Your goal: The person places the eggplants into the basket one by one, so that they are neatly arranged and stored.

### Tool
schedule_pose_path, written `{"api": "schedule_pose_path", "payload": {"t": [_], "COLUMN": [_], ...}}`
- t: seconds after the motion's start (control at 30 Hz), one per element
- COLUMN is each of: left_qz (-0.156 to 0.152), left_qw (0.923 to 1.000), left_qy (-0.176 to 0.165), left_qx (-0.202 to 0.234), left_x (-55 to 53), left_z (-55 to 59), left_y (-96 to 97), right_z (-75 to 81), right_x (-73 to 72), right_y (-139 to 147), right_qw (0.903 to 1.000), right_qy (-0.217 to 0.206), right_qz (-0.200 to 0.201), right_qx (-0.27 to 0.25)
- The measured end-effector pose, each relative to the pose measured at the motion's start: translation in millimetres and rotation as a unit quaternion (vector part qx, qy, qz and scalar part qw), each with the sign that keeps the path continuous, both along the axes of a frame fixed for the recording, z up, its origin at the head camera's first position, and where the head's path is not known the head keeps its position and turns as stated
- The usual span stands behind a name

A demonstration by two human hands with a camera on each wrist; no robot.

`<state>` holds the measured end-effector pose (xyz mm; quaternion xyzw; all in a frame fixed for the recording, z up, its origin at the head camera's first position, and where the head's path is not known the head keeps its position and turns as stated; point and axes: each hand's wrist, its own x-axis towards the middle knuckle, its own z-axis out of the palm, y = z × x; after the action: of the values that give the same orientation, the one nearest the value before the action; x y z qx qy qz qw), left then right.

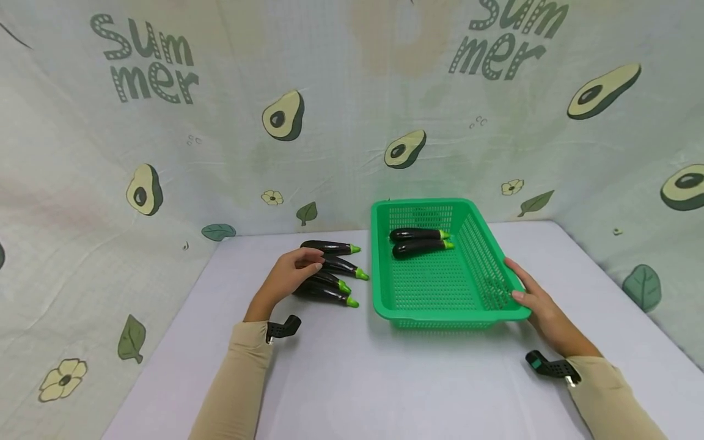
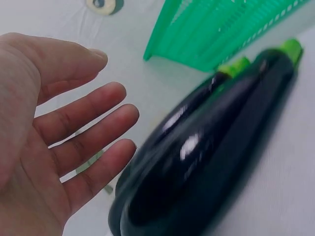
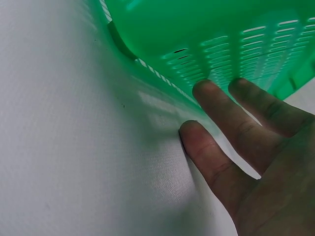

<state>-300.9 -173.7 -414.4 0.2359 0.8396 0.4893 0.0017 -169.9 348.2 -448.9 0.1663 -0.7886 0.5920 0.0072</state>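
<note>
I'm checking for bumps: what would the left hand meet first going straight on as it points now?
Likely the long, glossy dark purple eggplants outside the green perforated plastic basket, though the left hand might pass above them; depth is unclear.

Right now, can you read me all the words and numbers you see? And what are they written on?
"Sum / mer": upper left of the back cloth, in two rows of letters.
"Sum / mer": the same word again, upper right on that cloth, slanted, its top at the picture's edge.
Basket and eggplants: no writing that I can see.
Black wrist gadgets: too small to tell.
No numbers I can read.
</note>
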Motion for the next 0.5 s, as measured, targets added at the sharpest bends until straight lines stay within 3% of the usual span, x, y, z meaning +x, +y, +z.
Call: {"api": "schedule_pose_path", "payload": {"t": [0.27, 0.5], "left_qz": [0.042, 0.069], "left_qw": [0.9986, 0.9971], "left_qy": [-0.014, -0.021], "left_qx": [0.028, 0.022], "left_x": [-7.1, -9.7], "left_z": [-11.0, -24.8], "left_y": [-25.0, -35.0], "right_z": [1.5, 1.7], "right_x": [-1.8, -1.6], "right_y": [-1.9, -0.6], "right_qw": [1.0, 1.0], "right_qy": [-0.001, -0.003], "right_qz": [0.002, 0.003], "right_qx": [-0.008, -0.009]}}
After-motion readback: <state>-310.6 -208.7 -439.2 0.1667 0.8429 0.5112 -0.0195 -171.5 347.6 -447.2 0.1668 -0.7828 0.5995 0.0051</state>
